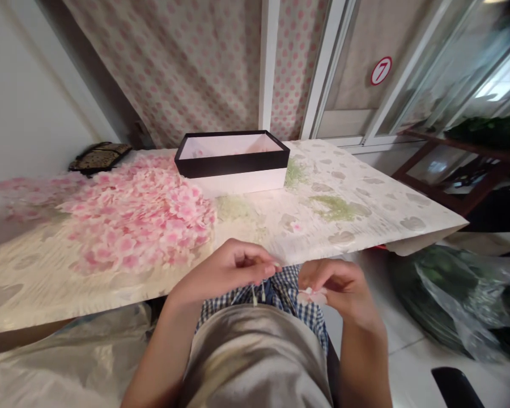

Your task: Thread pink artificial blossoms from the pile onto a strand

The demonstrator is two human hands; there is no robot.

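My left hand (242, 266) is closed in a pinch over my lap, just off the table's front edge. What lies between its fingertips is too small to make out. Two thin pale strands (255, 297) show below that hand; whether they hang from it or belong to the clothing, I cannot tell. To the right, my right hand (338, 283) pinches a pale pink artificial flower petal piece (312, 296) between thumb and fingers. A large heap of pink and white petal pieces (140, 215) covers the left part of the table (378, 198).
Behind the heap stands an open white box with a black rim (233, 164). Small green sprigs (334, 208) lie on the patterned cloth, and a dark patterned pouch (100, 157) sits at the back left. Plastic-wrapped greenery (450, 300) is on the floor at right.
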